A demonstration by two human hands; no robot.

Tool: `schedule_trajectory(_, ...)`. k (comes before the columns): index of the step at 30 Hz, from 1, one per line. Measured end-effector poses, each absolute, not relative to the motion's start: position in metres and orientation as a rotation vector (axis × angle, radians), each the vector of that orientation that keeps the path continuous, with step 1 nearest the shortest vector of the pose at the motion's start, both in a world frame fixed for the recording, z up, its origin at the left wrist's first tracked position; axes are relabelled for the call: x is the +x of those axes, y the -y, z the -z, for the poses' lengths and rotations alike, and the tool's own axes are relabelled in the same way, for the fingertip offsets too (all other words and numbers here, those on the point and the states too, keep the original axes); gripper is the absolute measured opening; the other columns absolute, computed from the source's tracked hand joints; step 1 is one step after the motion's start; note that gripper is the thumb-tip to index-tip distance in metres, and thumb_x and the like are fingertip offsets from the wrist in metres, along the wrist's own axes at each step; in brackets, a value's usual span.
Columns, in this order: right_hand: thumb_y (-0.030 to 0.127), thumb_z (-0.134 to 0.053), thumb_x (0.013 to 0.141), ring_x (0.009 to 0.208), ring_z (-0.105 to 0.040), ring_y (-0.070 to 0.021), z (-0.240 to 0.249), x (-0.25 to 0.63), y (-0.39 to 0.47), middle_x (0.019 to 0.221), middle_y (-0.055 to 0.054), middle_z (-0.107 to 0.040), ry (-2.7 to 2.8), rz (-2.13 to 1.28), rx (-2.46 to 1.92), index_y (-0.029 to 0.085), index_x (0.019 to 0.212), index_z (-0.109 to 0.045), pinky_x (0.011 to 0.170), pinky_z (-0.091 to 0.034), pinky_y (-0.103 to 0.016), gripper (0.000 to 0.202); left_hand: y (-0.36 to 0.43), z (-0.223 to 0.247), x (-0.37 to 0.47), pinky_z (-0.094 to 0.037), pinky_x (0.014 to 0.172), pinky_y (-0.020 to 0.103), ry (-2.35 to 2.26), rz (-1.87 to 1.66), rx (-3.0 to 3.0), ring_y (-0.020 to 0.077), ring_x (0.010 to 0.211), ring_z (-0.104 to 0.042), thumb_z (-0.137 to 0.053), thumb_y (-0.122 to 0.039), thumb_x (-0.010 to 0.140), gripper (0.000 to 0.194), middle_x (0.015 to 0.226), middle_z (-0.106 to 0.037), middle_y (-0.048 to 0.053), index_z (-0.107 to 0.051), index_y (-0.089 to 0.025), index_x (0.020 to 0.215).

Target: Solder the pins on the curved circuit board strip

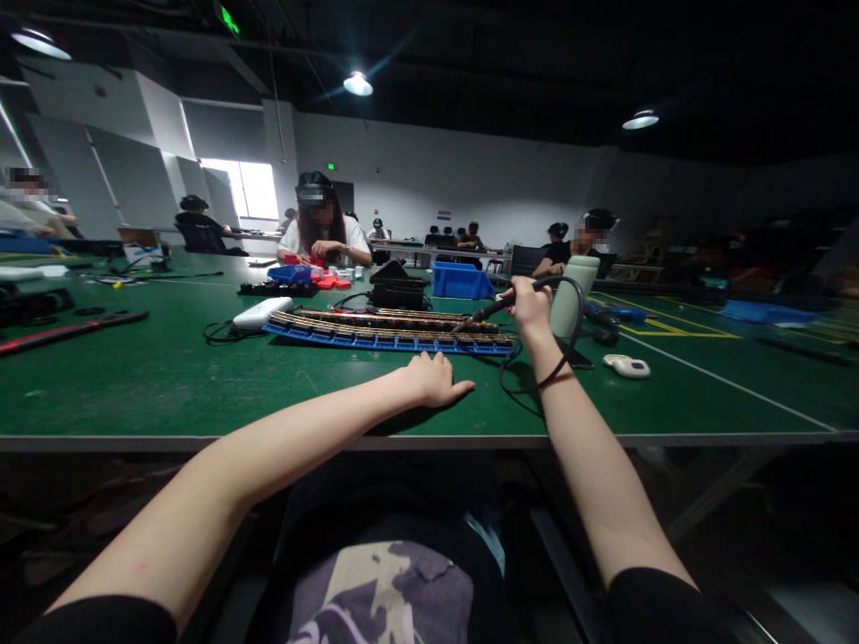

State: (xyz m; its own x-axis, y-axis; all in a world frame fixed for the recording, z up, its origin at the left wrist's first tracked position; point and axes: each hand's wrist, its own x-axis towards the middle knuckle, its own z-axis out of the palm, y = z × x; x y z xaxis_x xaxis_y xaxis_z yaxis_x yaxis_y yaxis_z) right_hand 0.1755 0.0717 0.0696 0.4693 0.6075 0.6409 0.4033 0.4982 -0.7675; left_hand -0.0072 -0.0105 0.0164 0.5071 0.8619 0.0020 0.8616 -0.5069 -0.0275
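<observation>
A long blue rack [395, 340] holding rows of brass-coloured and dark strips lies on the green table [167, 385]. My left hand [436, 377] rests at the rack's near edge, fingers toward it and thumb stretched out to the right, with nothing seen in it. My right hand [530, 309] is closed around a black pen-like tool [493, 309], held slanted above the rack's right part. The tool's tip points down at the strips; whether it touches them cannot be made out. Its black cable [578, 335] loops over my right wrist.
Behind the rack are a blue bin [462, 280], a black open box [395, 288] and red and white pieces [332, 279]. A white device [261, 313] sits left, a green bottle [574, 300] and white case [627, 366] right. Opposite, a person [326, 233] works.
</observation>
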Motion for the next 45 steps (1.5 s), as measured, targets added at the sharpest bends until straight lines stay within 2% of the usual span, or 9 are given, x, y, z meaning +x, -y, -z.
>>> schedule_trajectory(5,0.037,-0.046,0.078,0.049,-0.052,-0.0147,-0.069,0.1753,-0.073,0.051,0.001,-0.053,1.142,-0.159,-1.105,0.017,0.066,-0.066,0.05,-0.048,-0.026,0.031,0.0084,-0.014,-0.0076,-0.038,0.105,0.047,1.542,0.015,-2.704,0.0398,0.135,-0.04,-0.022,-0.067,0.093,0.079,0.15,-0.041,0.02,-0.046,-0.011,0.142)
schedule_trajectory(20,0.036,-0.046,0.078,0.046,-0.051,-0.0145,-0.0688,0.1761,-0.0726,0.049,0.002,-0.052,1.148,-0.167,-1.105,0.018,0.068,-0.066,0.054,-0.049,-0.027,0.029,0.0109,-0.0172,-0.0073,-0.037,0.105,0.046,1.54,-0.038,-2.706,0.0403,0.136,-0.039,-0.02,-0.066,0.094,0.081,0.152,-0.037,0.022,-0.044,-0.006,0.142)
schedule_trajectory(25,0.034,-0.047,0.076,0.044,-0.049,-0.0138,-0.0702,0.1742,-0.0697,0.048,0.002,-0.052,1.118,-0.189,-1.12,0.018,0.062,-0.064,0.049,-0.046,-0.027,0.027,0.0115,-0.0179,-0.0072,-0.038,0.105,0.044,1.536,-0.044,-2.694,0.0392,0.135,-0.04,-0.019,-0.066,0.094,0.079,0.152,-0.037,0.02,-0.045,-0.008,0.142)
schedule_trajectory(30,0.032,-0.048,0.075,0.04,-0.044,-0.0117,-0.071,0.1729,-0.0682,0.047,0.002,-0.052,1.1,-0.204,-1.129,0.018,0.055,-0.059,0.045,-0.042,-0.025,0.027,0.0118,-0.0186,-0.0067,-0.038,0.105,0.045,1.538,-0.066,-2.688,0.0399,0.134,-0.04,-0.019,-0.065,0.094,0.082,0.153,-0.036,0.022,-0.044,-0.004,0.142)
schedule_trajectory(38,0.034,-0.047,0.078,0.044,-0.051,-0.0132,-0.0688,0.1762,-0.0735,0.047,0.002,-0.051,1.133,-0.196,-1.087,0.017,0.063,-0.064,0.048,-0.046,-0.025,0.028,0.0106,-0.0168,-0.0063,-0.039,0.104,0.046,1.526,-0.037,-2.698,0.0412,0.133,-0.041,-0.02,-0.065,0.095,0.082,0.15,-0.039,0.024,-0.045,-0.001,0.14)
schedule_trajectory(42,0.035,-0.047,0.079,0.045,-0.051,-0.0135,-0.0683,0.1775,-0.0755,0.047,0.002,-0.051,1.137,-0.196,-1.074,0.017,0.064,-0.065,0.047,-0.046,-0.024,0.03,0.0109,-0.017,-0.0062,-0.041,0.102,0.045,1.519,-0.036,-2.678,0.0401,0.131,-0.044,-0.02,-0.065,0.095,0.079,0.148,-0.043,0.021,-0.048,-0.006,0.139)
schedule_trajectory(45,0.035,-0.047,0.079,0.046,-0.051,-0.0135,-0.0685,0.178,-0.076,0.048,0.001,-0.052,1.142,-0.206,-1.068,0.016,0.065,-0.065,0.047,-0.046,-0.024,0.029,0.0116,-0.0179,-0.0061,-0.04,0.103,0.044,1.519,-0.056,-2.674,0.0399,0.132,-0.043,-0.02,-0.064,0.095,0.079,0.15,-0.041,0.021,-0.047,-0.006,0.14)
